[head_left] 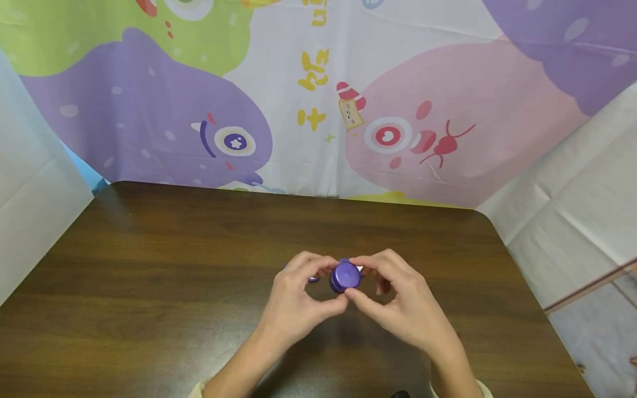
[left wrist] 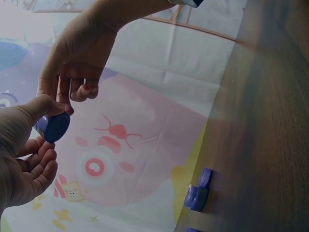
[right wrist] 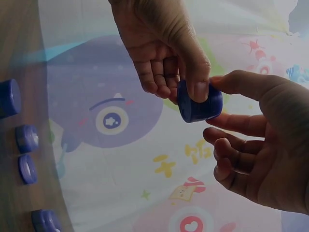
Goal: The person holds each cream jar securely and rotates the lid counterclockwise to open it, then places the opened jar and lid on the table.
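Note:
A small round purple jar (head_left: 345, 276), with a smooth flat end facing up in the head view, is held above the table. My left hand (head_left: 294, 298) pinches it between thumb and forefinger from the left. On the other side, the thumb and forefinger of my right hand (head_left: 405, 298) grip it too. The right wrist view shows the jar (right wrist: 195, 101) side-on, the left thumb lying across it. Several other purple round pieces stand on the table, among them a ring-like one (right wrist: 27, 169) and a short cylinder (right wrist: 27, 138); the hands mostly hide them in the head view.
The brown wooden table (head_left: 164, 249) has rounded far corners. A cartoon-printed cloth (head_left: 308, 155) hangs along its far edge, with pale sheets at both sides. The tip of a dark object (head_left: 400, 394) shows at the bottom edge of the head view.

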`<state>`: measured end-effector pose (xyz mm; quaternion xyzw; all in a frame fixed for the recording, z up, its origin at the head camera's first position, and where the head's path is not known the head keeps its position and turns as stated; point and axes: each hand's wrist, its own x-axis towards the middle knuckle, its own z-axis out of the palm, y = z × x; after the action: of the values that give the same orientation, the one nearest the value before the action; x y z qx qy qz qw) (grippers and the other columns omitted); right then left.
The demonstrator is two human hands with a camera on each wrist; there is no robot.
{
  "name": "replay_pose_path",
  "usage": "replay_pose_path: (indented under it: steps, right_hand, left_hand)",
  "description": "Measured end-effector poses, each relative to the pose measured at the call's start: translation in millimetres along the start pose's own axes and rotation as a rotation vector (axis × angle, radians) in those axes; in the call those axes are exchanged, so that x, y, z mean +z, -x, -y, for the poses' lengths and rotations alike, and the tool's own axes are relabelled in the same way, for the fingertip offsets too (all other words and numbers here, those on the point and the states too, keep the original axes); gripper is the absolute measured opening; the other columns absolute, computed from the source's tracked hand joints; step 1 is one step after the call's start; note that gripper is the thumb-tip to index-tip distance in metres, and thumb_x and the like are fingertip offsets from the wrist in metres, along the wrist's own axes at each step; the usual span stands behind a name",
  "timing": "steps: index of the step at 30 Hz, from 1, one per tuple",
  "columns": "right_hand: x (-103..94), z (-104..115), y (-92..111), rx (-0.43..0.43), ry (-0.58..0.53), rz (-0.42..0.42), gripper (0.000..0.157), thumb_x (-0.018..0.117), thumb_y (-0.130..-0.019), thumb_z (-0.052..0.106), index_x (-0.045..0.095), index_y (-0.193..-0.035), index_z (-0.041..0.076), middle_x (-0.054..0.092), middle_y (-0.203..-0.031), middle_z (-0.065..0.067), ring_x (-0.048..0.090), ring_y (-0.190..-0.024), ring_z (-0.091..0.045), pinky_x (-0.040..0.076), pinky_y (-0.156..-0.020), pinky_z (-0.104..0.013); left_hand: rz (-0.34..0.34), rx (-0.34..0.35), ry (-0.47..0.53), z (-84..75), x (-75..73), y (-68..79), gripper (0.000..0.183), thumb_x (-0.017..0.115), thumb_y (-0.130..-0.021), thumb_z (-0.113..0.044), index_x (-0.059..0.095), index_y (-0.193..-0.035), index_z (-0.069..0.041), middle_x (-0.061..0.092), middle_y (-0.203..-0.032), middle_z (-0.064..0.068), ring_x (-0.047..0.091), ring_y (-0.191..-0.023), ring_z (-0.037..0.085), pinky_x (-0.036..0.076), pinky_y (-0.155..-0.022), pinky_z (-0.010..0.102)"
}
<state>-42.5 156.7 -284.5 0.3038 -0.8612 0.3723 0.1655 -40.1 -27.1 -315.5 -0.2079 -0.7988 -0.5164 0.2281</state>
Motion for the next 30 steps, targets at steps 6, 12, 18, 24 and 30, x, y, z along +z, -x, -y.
replay_pose_path:
  steps: [6, 12, 18, 24, 30]
  right_hand:
    - [-1.6, 0.2, 0.4, 0.011, -0.014, -0.018, 0.038, 0.081, -0.072, 0.017, 0.065, -0.107, 0.014, 0.058, -0.092, 0.007, 0.046, -0.063, -0.005, 0.04, -0.055, -0.016]
    - [-1.1, -0.4, 0.8, 0.032, -0.034, -0.042, 0.037, 0.084, -0.067, 0.019, 0.065, -0.098, 0.016, 0.057, -0.089, 0.009, 0.045, -0.063, -0.005, 0.039, -0.053, -0.017]
    - [-0.4, -0.6, 0.6, 0.015, -0.017, -0.026, 0.034, 0.082, -0.071, 0.018, 0.066, -0.1, 0.017, 0.059, -0.091, 0.007, 0.045, -0.062, -0.006, 0.039, -0.055, -0.015]
    - [-2.3, 1.4, -0.5, 0.024, -0.011, -0.005, 0.038, 0.08, -0.072, 0.019, 0.065, -0.107, 0.017, 0.06, -0.096, 0.007, 0.047, -0.063, -0.006, 0.041, -0.056, -0.015]
    - [-2.2, 0.6, -1.2, 0.029, -0.03, -0.04, 0.038, 0.083, -0.068, 0.019, 0.066, -0.102, 0.016, 0.06, -0.094, 0.007, 0.046, -0.063, -0.006, 0.04, -0.054, -0.016]
  left_hand:
    - [0.001, 0.008, 0.0, 0.9, 0.3, 0.0, 0.035, 0.083, -0.061, -0.014, 0.068, -0.093, -0.011, 0.062, -0.086, -0.004, 0.056, -0.079, 0.005, 0.05, -0.069, 0.02]
    - [0.004, -0.004, 0.003, 0.4, -0.2, 0.5, 0.037, 0.084, -0.06, -0.015, 0.068, -0.093, -0.011, 0.062, -0.087, -0.004, 0.056, -0.08, 0.005, 0.05, -0.07, 0.021]
    - [0.005, -0.012, 0.008, -0.6, -0.5, 0.2, 0.033, 0.082, -0.062, -0.013, 0.069, -0.092, -0.013, 0.062, -0.086, -0.005, 0.056, -0.08, 0.004, 0.05, -0.069, 0.022]
    - [0.005, -0.007, 0.01, -0.2, -1.0, -0.5, 0.033, 0.082, -0.063, -0.014, 0.068, -0.092, -0.012, 0.062, -0.086, -0.005, 0.056, -0.079, 0.005, 0.051, -0.069, 0.022]
    - [0.007, -0.003, 0.01, 0.6, -0.4, -0.5, 0.034, 0.082, -0.062, -0.014, 0.068, -0.093, -0.012, 0.062, -0.087, -0.004, 0.056, -0.08, 0.004, 0.05, -0.069, 0.02]
